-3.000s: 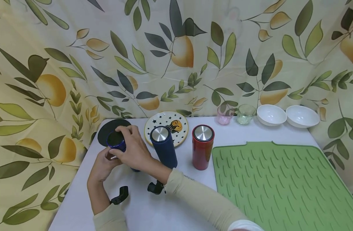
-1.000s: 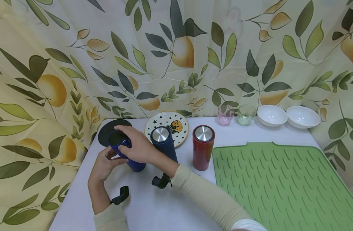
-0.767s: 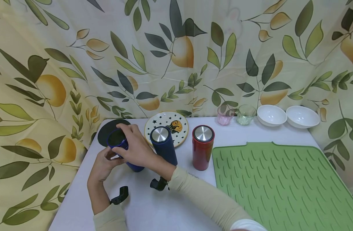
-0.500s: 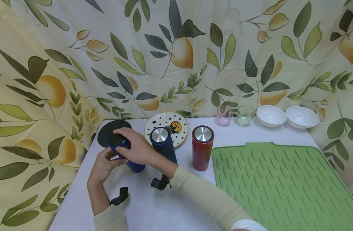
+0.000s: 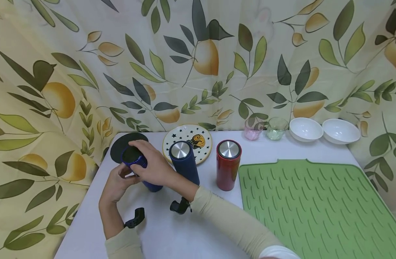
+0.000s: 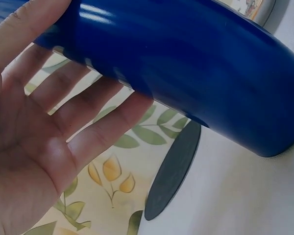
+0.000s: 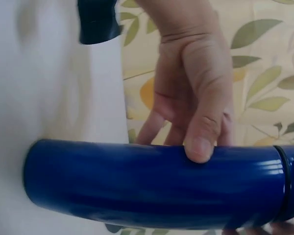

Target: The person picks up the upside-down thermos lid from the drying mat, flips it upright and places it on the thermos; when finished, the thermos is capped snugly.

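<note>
A glossy blue thermos bottle (image 5: pixel 151 186) stands at the left of the table, tilted by perspective in the head view. My left hand (image 5: pixel 116 185) holds its body, thumb on the near side and fingers behind, as the left wrist view shows with the bottle's body (image 6: pixel 186 63) filling the top. On the bottle's dark-topped lid (image 5: pixel 131 154), my right hand (image 5: pixel 155 163) grips with fingers over the far edge and thumb on the near side. A black ring (image 7: pixel 286 181) separates lid and body in the right wrist view.
Close by my right forearm stand a navy bottle (image 5: pixel 187 169) and a red bottle (image 5: pixel 228 171), both steel-topped. Behind are a black round mat (image 5: pixel 120 144) and a starred plate (image 5: pixel 172 138). Glass cups (image 5: pixel 277 129), white bowls (image 5: pixel 306 130) and a green mat (image 5: pixel 308 201) lie rightward.
My right hand has turned back and forth on the lid in small twists, its wrist now slightly farther right than at first. The left hand keeps holding the bottle in nearly the same place.
</note>
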A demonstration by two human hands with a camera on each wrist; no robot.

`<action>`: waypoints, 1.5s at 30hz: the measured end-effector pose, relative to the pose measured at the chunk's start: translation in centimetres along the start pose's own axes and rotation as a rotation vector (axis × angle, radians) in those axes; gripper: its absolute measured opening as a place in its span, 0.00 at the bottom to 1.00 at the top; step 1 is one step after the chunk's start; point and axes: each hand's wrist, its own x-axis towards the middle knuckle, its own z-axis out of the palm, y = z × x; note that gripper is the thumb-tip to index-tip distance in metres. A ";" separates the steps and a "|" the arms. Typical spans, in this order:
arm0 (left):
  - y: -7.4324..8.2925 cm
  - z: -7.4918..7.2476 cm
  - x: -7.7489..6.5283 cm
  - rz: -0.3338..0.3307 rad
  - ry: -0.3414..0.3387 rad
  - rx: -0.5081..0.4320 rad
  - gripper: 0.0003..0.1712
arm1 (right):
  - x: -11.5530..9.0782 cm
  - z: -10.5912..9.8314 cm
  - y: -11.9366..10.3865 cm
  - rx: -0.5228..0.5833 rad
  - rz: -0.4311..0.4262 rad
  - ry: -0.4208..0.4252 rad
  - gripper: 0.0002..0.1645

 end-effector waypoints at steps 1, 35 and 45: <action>0.0 0.0 0.1 0.007 -0.006 -0.004 0.30 | 0.0 -0.2 0.1 0.014 -0.010 -0.015 0.35; -3.4 -0.5 0.5 0.050 -0.041 -0.308 0.43 | 0.1 -0.3 -0.1 -0.163 0.019 -0.001 0.33; -4.1 -0.4 0.4 0.077 -0.052 -0.378 0.35 | 0.1 0.9 -0.3 -0.163 0.069 0.122 0.39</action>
